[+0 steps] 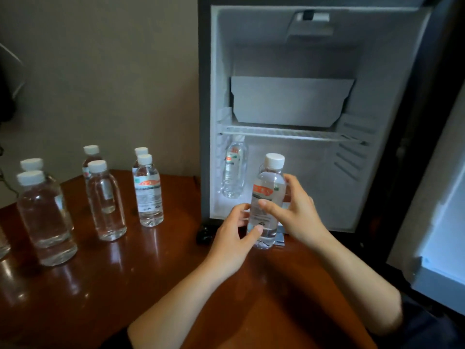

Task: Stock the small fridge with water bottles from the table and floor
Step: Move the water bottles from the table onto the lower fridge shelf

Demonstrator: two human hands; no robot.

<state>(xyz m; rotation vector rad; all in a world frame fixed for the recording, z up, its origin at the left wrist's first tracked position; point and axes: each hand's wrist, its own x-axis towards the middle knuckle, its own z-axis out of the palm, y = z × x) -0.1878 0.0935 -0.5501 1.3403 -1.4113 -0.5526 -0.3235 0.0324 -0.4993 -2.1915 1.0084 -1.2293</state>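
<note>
A clear water bottle (267, 195) with a white cap and orange label stands upright in front of the open small fridge (214, 96). Both hands hold it: my left hand (232, 241) grips its lower part from the left, my right hand (294, 212) wraps its middle from the right. One bottle (234, 170) stands inside the fridge at the back left, under the wire shelf (289, 133). Several more capped bottles stand on the wooden table (151, 273) to the left, among them one with a label (148, 195) and a plain one (105, 202).
A white cardboard box (289, 102) sits on the fridge's upper shelf. The fridge door (432, 222) hangs open on the right. A small dark object (205, 235) lies on the table by the fridge's bottom left corner. A beige wall is behind the table.
</note>
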